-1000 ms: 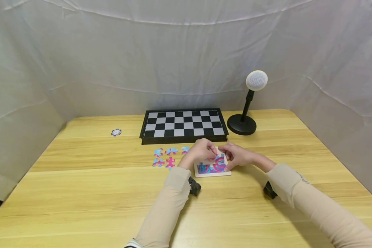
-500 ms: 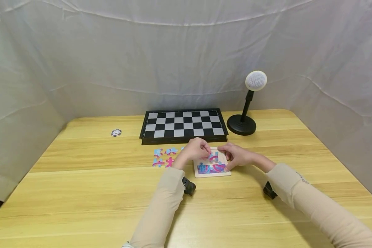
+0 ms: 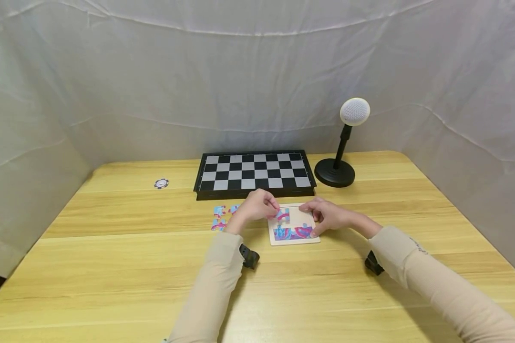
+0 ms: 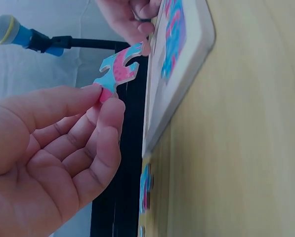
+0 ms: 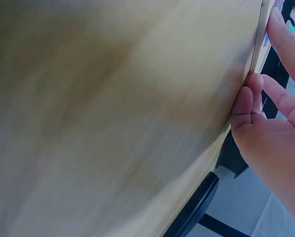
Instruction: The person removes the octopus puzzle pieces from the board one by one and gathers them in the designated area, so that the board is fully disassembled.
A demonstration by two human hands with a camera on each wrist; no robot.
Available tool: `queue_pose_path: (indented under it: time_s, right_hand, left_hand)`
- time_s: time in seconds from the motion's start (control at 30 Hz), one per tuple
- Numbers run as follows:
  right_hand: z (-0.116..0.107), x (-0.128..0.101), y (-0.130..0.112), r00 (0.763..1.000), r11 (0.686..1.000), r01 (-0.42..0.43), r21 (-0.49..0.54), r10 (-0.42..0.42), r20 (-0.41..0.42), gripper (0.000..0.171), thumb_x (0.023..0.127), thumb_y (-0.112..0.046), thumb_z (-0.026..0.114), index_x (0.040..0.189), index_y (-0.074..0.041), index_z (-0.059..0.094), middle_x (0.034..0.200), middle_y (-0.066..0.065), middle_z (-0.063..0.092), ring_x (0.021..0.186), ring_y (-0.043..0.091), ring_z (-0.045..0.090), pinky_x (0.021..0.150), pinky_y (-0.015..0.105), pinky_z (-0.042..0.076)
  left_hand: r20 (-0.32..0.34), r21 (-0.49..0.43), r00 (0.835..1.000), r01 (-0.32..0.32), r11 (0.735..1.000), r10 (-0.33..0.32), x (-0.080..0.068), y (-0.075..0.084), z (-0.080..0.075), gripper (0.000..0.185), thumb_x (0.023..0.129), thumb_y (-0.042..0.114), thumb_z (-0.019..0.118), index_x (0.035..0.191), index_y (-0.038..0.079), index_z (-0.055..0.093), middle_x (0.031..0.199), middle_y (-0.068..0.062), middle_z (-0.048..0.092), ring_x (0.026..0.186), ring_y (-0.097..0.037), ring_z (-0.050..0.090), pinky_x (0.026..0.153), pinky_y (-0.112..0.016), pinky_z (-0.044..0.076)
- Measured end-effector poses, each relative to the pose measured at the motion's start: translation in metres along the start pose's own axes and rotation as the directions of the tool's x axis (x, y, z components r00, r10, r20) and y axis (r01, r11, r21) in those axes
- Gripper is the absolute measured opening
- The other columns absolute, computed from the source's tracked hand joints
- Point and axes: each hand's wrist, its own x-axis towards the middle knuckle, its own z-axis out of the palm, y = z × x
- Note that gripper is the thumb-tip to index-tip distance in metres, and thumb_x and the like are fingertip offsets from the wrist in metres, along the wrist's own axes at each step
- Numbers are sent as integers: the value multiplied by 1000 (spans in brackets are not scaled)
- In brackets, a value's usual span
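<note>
My left hand (image 3: pixel 256 206) pinches a jigsaw piece (image 4: pixel 118 69) in pink and light blue between thumb and forefinger. The piece is raised over the left part of a pale wooden puzzle tray (image 3: pixel 295 242). Along the tray's near side lies a row of joined purple, blue and pink pieces (image 3: pixel 292 233); bare wood shows behind them. My right hand (image 3: pixel 328 215) holds the tray's right side, thumb at the near part and forefinger at the far corner. In the right wrist view, curled fingertips (image 5: pixel 255 84) lie against the tray's edge.
Several loose jigsaw pieces (image 3: pixel 219 224) lie left of the tray, some hidden behind the left hand. A black-framed chessboard (image 3: pixel 254 174) lies behind. A microphone on a black stand (image 3: pixel 334 172) stands back right, and a poker chip (image 3: pixel 161 183) lies back left.
My left hand has moved left across the tray with the jigsaw piece in its pinch, uncovering more of the tray and covering some loose pieces. The right hand has stayed on the tray's side.
</note>
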Motion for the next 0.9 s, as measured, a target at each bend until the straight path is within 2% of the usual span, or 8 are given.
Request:
queue_pose_path:
  time_s: [0.23,0.6,0.9]
  right_hand:
    - [0,-1,0,1000,1000,4,3,-4,1,66,68,-14,77,122,7,47,93,11,40,77,19,40,69,28,36]
    - [0,-1,2,999,999,40,22,-40,10,62,69,-11,76,123,3,49,96,12,40,78,20,39,69,29,36]
    - [1,0,1,999,998,37,46,-38,24,58,69,-10,75,121,1,52,93,11,39,78,21,38,68,29,34]
  left_hand:
    - [5,-7,1000,22,1000,-22,-7,-6,-10,4,81,3,63,79,-1,62,68,-5,61,62,-19,60,59,-26,48]
    - [-1,-8,1000,28,1000,-28,-13,-14,-23,8,79,2,63,87,1,62,63,-7,60,57,-21,56,58,-27,44]
    - [23,12,998,50,999,-50,-20,-21,-34,4,80,1,61,83,1,63,64,-6,60,58,-19,55,57,-29,46]
